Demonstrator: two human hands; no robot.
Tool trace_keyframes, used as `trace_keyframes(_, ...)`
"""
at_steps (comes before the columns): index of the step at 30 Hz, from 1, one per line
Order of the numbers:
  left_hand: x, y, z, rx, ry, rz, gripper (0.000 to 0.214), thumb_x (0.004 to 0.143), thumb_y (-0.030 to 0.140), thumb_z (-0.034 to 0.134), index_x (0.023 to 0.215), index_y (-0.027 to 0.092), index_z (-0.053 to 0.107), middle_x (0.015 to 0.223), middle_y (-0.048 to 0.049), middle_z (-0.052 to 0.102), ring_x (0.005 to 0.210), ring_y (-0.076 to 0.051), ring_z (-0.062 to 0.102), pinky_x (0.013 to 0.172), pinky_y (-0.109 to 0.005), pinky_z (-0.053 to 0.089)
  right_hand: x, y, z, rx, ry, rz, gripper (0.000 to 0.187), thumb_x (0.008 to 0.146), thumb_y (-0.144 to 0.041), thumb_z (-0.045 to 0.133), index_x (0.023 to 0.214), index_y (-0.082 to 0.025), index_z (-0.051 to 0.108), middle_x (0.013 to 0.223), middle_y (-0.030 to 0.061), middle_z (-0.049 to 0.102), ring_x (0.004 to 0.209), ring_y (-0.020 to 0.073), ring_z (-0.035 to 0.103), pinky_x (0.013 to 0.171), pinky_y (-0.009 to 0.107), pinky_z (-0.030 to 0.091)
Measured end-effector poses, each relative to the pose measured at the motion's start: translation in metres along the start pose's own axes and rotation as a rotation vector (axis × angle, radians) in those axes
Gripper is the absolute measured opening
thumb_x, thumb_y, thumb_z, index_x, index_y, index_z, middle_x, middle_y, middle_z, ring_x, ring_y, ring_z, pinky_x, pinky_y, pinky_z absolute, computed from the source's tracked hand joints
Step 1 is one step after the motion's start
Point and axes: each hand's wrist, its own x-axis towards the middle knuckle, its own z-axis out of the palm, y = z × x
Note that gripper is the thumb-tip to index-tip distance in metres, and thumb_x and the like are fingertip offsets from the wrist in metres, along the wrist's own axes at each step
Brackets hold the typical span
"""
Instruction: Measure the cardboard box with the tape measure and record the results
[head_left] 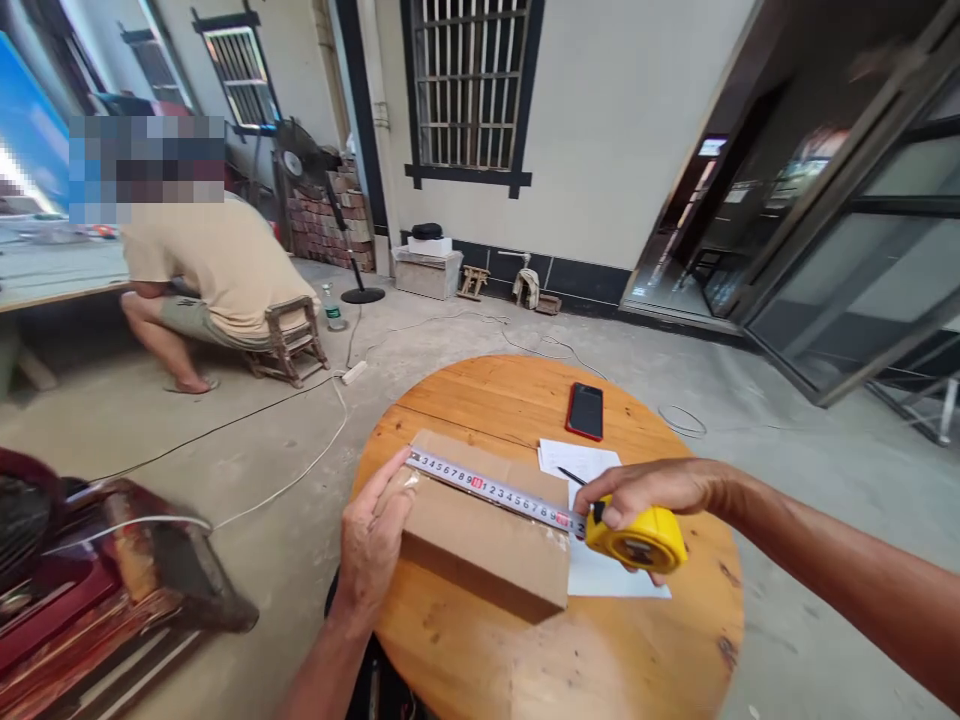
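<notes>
A closed brown cardboard box (480, 545) lies on the round wooden table (442, 650). My left hand (375, 525) grips its left end, thumb on top, fingers by the end of the tape blade (487, 487). The extended blade runs across the box top, its numbers facing up. At the right end my right hand (622, 500) is closed around the yellow tape measure case (637, 538). A thin dark pen (572, 476) sticks out by the right fingers; whether they hold it is unclear. White paper sheets (615, 582) lie partly under the box and right hand.
A phone with a red edge (585, 411) rests on the table's far side. A person (214, 260) sits at the left on a small wooden chair (292, 340). Cables (277, 490) trail over the floor near a standing fan (304, 160). Red machinery (67, 590) stands at lower left.
</notes>
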Motion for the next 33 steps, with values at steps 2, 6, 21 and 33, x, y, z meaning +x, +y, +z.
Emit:
trace_keyframes(2,-0.001,-0.002,0.001,-0.008,0.002,-0.002,0.044,0.081,0.033,0.055,0.123,0.024,0.065,0.125,-0.0022,0.066,0.12,-0.027,0.057,0.105,-0.037,0.043,0.001,-0.003,0.003,-0.029,0.006,-0.009,0.043,0.068,-0.034,0.063,0.105,-0.013,0.061,0.072,0.0018,0.063,0.048,0.0151,0.063,0.041,0.023,0.05)
trace_keyframes(6,-0.005,-0.002,0.004,-0.122,0.048,0.024,0.055,0.082,0.029,0.056,0.137,0.027,0.053,0.139,-0.0019,0.056,0.129,-0.025,0.051,0.109,-0.036,0.039,-0.002,0.001,0.004,-0.018,0.061,-0.031,0.044,0.066,-0.035,0.064,0.105,-0.015,0.062,0.076,0.003,0.064,0.053,0.0165,0.065,0.041,0.024,0.051)
trace_keyframes(21,-0.03,0.006,0.015,0.006,0.189,0.004,0.047,0.092,0.037,0.05,0.136,0.021,0.053,0.148,-0.0063,0.047,0.138,-0.023,0.04,0.118,-0.037,0.027,0.017,0.078,0.111,0.329,0.407,-0.268,0.068,0.052,-0.079,0.068,0.084,-0.019,0.058,0.068,0.001,0.059,0.058,0.0159,0.06,0.054,0.026,0.049)
trace_keyframes(33,-0.032,0.002,0.013,-0.03,0.098,0.032,0.052,0.092,0.037,0.048,0.141,0.02,0.046,0.151,-0.0086,0.042,0.142,-0.024,0.033,0.119,-0.039,0.025,0.078,0.086,0.134,0.14,0.5,-0.318,0.05,0.073,-0.067,0.058,0.085,-0.02,0.068,0.075,0.0028,0.058,0.078,0.0219,0.057,0.081,0.037,0.045)
